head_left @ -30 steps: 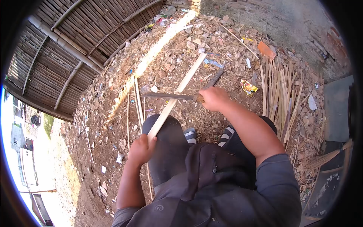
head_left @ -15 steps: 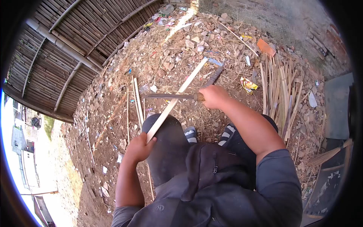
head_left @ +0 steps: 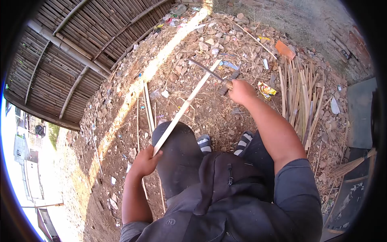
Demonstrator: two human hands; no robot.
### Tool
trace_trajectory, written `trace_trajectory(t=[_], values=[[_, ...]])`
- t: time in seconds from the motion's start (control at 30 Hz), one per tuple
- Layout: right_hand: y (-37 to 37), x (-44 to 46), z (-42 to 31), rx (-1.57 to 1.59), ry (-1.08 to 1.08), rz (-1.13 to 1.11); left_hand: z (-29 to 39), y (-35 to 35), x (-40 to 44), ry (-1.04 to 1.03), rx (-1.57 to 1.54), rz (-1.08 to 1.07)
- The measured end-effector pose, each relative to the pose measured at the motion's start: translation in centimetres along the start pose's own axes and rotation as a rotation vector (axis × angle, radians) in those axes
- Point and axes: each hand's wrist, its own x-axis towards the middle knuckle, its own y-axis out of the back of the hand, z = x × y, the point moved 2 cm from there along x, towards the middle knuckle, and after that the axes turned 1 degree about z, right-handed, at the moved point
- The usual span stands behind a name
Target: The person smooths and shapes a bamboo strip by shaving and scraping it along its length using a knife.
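Observation:
My left hand (head_left: 145, 161) is closed around the near end of a pale, flat bamboo strip (head_left: 175, 119). The strip rises past my bent knee (head_left: 173, 131) and slants away to the upper right. In my right hand (head_left: 242, 92) is the wooden handle of a knife with a long, narrow dark blade (head_left: 203, 68). This blade points to the upper left and crosses the strip near its far end in the view; whether they touch I cannot tell. Behind the knife handle, a dark ridged object (head_left: 234, 76) shows partly.
Long split bamboo strips (head_left: 300, 97) lie in a pile at the right, with a few thinner strips (head_left: 147, 105) left of my knee. Stones and litter cover the ground, including a yellow wrapper (head_left: 266, 90). A bamboo-slat wall (head_left: 60, 60) stands at upper left, a masonry wall (head_left: 306, 28) at upper right.
My right hand has moved up and right, and the blade has swung from nearly level to slanting up-left, farther along the strip. My left hand has shifted slightly down-left with the strip.

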Motion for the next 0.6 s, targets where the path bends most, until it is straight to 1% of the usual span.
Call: trace_trajectory(t=[0.03, 0.07, 0.13, 0.17, 0.23, 0.3, 0.37, 0.47, 0.5, 0.57, 0.6], values=[[0.4, 0.9, 1.6, 0.009, -0.045, -0.004, -0.3, 0.1, -0.5, 0.023, 0.009, -0.017], [0.2, 1.5, 3.2, 0.031, -0.002, 0.021, -0.4, 0.0, -0.6, 0.026, -0.021, -0.023], [0.9, 0.6, 2.4, 0.036, 0.018, 0.097, -0.6, -0.6, -0.5, 0.029, -0.087, -0.040], [0.7, 0.2, 1.7, 0.055, 0.065, 0.077, -1.0, -1.1, -0.2, -0.005, -0.067, -0.025], [0.1, -1.0, -0.3, 0.093, 0.153, 0.042, -1.1, -1.5, -0.3, 0.007, -0.070, -0.010], [-0.1, -3.0, -2.9, 0.028, 0.308, -0.042, -0.3, -1.4, -0.5, 0.025, -0.078, 0.007], [0.5, -5.4, -5.9, -0.136, 0.461, -0.158, -0.1, -1.3, -0.6, 0.037, -0.058, 0.006], [-0.9, -6.6, -7.8, -0.238, 0.654, -0.166, -0.1, -1.2, -0.7, 0.014, 0.008, 0.040], [-0.7, -6.3, -7.6, -0.168, 0.610, -0.184, -0.1, -1.4, -0.9, 0.000, 0.030, 0.056], [-2.4, -3.0, -4.8, -0.071, 0.462, -0.274, 0.2, -1.9, -0.9, 0.007, 0.061, 0.077], [-2.1, -2.3, -4.5, -0.027, 0.386, -0.302, 0.5, -1.8, -0.5, -0.002, 0.078, 0.097]])
